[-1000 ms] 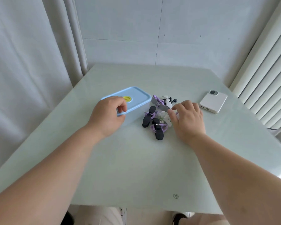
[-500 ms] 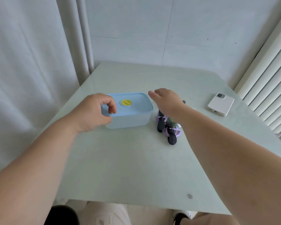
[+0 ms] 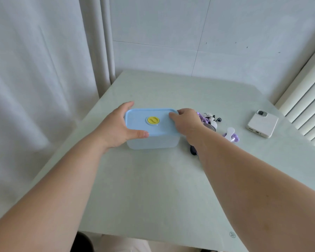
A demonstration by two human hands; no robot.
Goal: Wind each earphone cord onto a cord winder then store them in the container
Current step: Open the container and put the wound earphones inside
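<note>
A pale blue container (image 3: 153, 142) with a blue lid (image 3: 158, 125) and a yellow round valve (image 3: 153, 120) stands on the table, lid on. My left hand (image 3: 116, 127) grips its left end, thumb lying along the lid's front edge. My right hand (image 3: 186, 120) holds the lid's right end, fingers curled over the edge. A heap of purple and black earphone cords with winders (image 3: 210, 119) lies right of the container, partly hidden behind my right wrist. One white winder with purple cord (image 3: 230, 134) lies apart, and a black piece (image 3: 193, 150) shows under my right forearm.
A white phone (image 3: 262, 126) lies face down at the table's right side. The pale green table (image 3: 153, 188) meets a curtain on the left, a wall at the back and white slats on the right.
My right hand left the cord heap and came left onto the lid's right end. My left hand shifted to the container's left end. The camera view moved closer.
</note>
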